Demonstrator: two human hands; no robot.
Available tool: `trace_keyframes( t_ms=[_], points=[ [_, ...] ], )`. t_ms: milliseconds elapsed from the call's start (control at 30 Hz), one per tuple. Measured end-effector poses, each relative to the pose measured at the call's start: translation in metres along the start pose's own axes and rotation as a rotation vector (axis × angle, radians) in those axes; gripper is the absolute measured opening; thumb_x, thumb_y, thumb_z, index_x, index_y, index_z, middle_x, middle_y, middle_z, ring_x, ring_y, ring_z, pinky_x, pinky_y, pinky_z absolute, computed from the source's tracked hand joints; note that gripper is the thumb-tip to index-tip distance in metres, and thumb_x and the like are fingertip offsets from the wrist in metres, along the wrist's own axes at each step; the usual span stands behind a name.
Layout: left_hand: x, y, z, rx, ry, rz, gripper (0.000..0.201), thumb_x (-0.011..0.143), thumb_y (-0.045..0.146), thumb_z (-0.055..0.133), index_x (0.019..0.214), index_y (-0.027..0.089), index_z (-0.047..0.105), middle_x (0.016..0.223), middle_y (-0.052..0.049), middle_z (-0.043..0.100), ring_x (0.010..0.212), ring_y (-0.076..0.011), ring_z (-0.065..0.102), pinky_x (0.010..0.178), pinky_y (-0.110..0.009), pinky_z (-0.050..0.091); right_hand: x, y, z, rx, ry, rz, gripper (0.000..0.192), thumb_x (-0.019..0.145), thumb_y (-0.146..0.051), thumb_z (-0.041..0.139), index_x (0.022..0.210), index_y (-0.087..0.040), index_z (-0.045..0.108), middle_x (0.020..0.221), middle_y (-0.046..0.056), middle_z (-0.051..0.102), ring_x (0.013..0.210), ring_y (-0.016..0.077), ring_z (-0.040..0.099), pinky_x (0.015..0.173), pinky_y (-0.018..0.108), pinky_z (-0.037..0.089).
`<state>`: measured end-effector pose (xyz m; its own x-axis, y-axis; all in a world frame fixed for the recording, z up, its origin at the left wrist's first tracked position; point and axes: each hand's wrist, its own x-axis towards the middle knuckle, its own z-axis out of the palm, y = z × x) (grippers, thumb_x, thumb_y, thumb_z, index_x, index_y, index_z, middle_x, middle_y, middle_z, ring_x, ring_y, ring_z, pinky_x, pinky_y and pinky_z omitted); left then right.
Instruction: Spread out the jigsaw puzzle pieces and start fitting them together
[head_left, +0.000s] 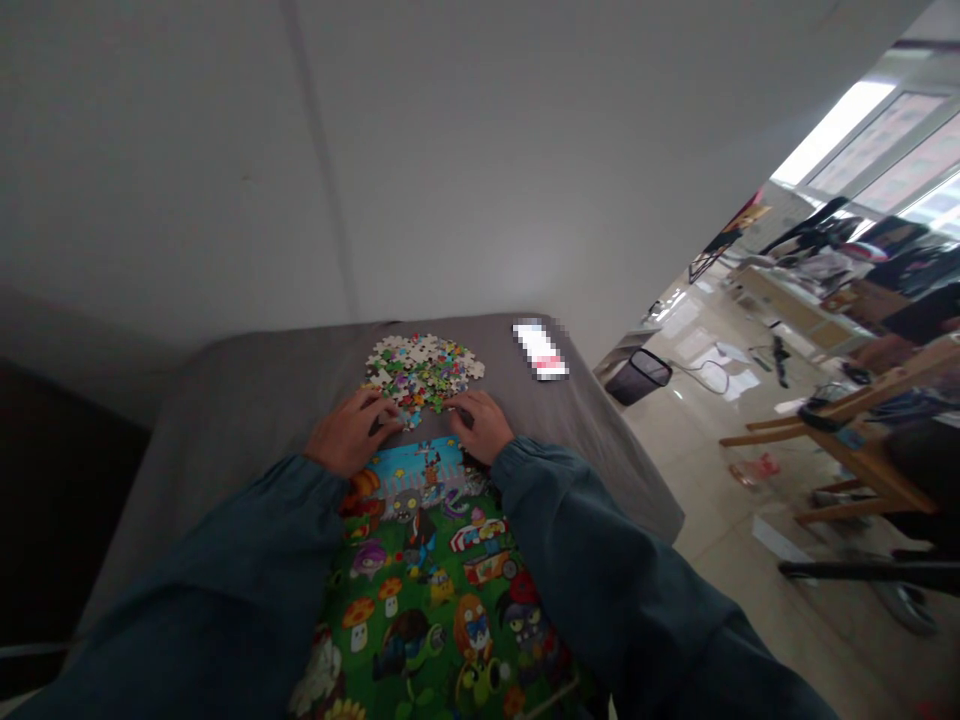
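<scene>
Head cam view, the only one here: both hands sit at the near edge of the loose puzzle pieces (424,372), which are heaped just past the fingertips, toward the wall. Left hand (350,430) has its fingers curled down on the grey table (247,400), maybe pinching a piece, honestly can't tell. Right hand (482,424) lies flatter, fingers loosely bent and touching the pile's closest pieces, nothing clearly gripped. The heap stretches side to side across both hands, about equally close to each. Behind the knuckles, toward the body, lies the finished cartoon puzzle picture (431,560). Out past the right fingers is a white phone-ish thing (540,350), then the table edge; there's more open room left.
</scene>
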<state>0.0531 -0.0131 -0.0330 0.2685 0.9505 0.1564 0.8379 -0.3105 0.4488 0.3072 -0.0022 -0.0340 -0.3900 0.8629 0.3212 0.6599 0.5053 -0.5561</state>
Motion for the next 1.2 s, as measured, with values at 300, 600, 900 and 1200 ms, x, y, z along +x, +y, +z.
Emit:
trace_keyframes(
  t_ms=[300, 600, 900, 1200],
  points=[
    [0.001, -0.006, -0.011, 0.011, 0.051, -0.109, 0.048, 0.099, 0.050, 0.035, 0.116, 0.024, 0.071, 0.122, -0.008, 0.074, 0.110, -0.0310, 0.068, 0.095, -0.041, 0.052, -0.001, 0.000, -0.002, 0.023, 0.006, 0.004, 0.026, 0.092, -0.011, 0.055, 0.109, -0.018, 0.074, 0.109, 0.010, 0.073, 0.107, 0.0225, 0.064, 0.102, 0.037, 0.049],
    [0.005, -0.025, -0.022, 0.107, 0.075, -0.065, 0.048, 0.094, 0.048, 0.041, 0.110, 0.020, 0.076, 0.119, -0.014, 0.071, 0.113, -0.0345, 0.063, 0.103, -0.049, 0.047, 0.001, 0.005, 0.001, -0.013, 0.061, 0.028, 0.032, 0.088, -0.010, 0.056, 0.114, -0.017, 0.073, 0.112, 0.010, 0.070, 0.109, 0.0241, 0.060, 0.103, 0.039, 0.047],
    [0.014, -0.010, -0.010, 0.219, 0.027, 0.020, 0.053, 0.101, 0.047, 0.039, 0.144, 0.026, 0.059, 0.154, -0.009, 0.054, 0.135, -0.0359, 0.051, 0.105, -0.054, 0.045, 0.007, 0.004, -0.006, -0.165, -0.007, 0.219, 0.047, 0.091, -0.026, 0.065, 0.137, -0.016, 0.061, 0.135, 0.013, 0.060, 0.123, 0.0301, 0.051, 0.108, 0.045, 0.042],
    [0.001, -0.009, -0.009, 0.304, -0.024, -0.018, 0.050, 0.102, 0.043, 0.037, 0.145, 0.032, 0.060, 0.155, -0.007, 0.054, 0.140, -0.0357, 0.048, 0.102, -0.056, 0.046, 0.006, 0.007, -0.011, -0.282, -0.074, 0.212, 0.039, 0.098, -0.033, 0.059, 0.135, -0.022, 0.066, 0.134, 0.010, 0.064, 0.124, 0.0294, 0.050, 0.106, 0.045, 0.042]
  ],
)
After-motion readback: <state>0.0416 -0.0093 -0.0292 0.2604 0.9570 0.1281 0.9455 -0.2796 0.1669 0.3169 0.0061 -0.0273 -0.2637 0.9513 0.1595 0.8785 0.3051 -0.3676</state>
